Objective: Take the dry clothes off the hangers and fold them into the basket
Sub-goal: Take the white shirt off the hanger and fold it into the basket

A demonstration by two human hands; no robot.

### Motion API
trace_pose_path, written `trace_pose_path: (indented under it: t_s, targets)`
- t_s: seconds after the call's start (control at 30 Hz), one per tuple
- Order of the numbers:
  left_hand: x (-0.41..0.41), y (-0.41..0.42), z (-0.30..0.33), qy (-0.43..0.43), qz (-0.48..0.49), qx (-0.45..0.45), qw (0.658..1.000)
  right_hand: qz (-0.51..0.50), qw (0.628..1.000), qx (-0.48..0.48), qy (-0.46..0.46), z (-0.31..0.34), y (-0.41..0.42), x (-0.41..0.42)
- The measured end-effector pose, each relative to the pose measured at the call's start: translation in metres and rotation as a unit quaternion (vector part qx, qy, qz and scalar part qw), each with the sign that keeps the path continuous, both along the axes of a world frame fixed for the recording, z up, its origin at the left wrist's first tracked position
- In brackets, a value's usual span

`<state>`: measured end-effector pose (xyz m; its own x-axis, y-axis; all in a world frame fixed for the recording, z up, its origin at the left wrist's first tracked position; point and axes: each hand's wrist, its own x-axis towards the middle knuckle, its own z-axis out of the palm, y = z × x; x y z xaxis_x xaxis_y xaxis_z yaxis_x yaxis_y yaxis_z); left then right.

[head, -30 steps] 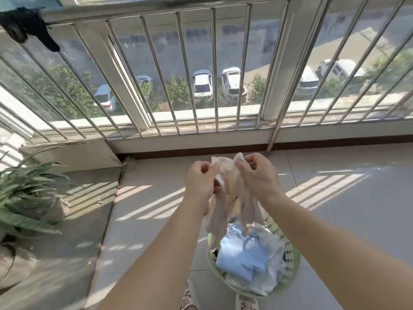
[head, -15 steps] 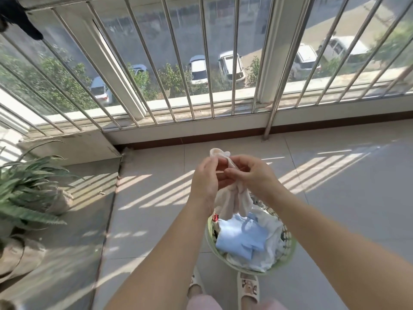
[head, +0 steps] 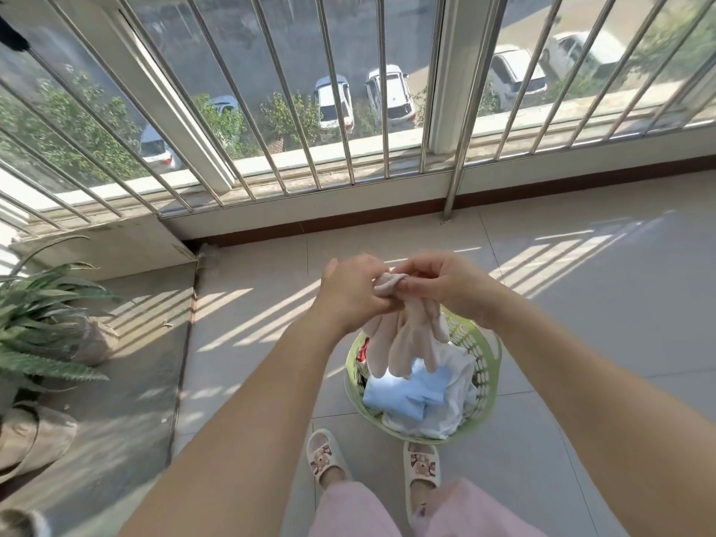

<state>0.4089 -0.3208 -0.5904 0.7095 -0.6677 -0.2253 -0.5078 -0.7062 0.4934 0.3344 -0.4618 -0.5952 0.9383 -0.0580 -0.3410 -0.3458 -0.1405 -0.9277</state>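
Item: pale pink socks (head: pixel 403 343), centre of frame, pinched at their bunched cuffs between both hands. Long axis vertical; toes hang downward, just above the basket contents.

Left hand (head: pixel 348 292): grip closed on the cuffs, fingers curled round the fabric.

Right hand (head: pixel 445 284): grip narrow, thumb and fingertips pinching the same cuff end; seemingly rolling or tucking it.

Green basket (head: pixel 486 366): on the tiled floor, lower centre, directly below the socks; holds a light blue garment (head: pixel 407 393) and white laundry (head: pixel 457 381).

Relation governing the coming move: basket lies straight down from both grips; both hands equally near. Likely a short lowering and release.

Also present: slippers (head: pixel 323 457), potted plant (head: pixel 35 315) at left.
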Motion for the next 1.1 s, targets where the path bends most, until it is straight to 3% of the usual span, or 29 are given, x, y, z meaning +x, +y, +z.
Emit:
trace_pose_path:
  t_s: [0.13, 0.27, 0.47, 0.67, 1.1]
  targets:
    - [-0.009, -0.007, -0.005, 0.13, 0.006, -0.081, 0.988, -0.021, 0.999, 0.023, -0.001, -0.008, -0.015, -0.014]
    - [-0.016, -0.017, -0.01, 0.125, -0.016, -0.104, 0.987, -0.045, 0.997, 0.059, -0.004, -0.016, -0.028, -0.028]
    - [-0.021, -0.03, -0.009, 0.161, -0.002, -0.147, 0.976, -0.022, 0.996, -0.073, 0.044, -0.035, -0.042, -0.047]
    - [-0.031, -0.037, -0.01, 0.244, 0.068, -0.205, 0.946, -0.074, 0.995, -0.055, 0.028, -0.053, -0.033, -0.052]
    - [-0.031, -0.026, -0.006, 0.228, 0.1, -0.229, 0.941, -0.181, 0.978, -0.106, 0.006, -0.062, -0.021, -0.046]
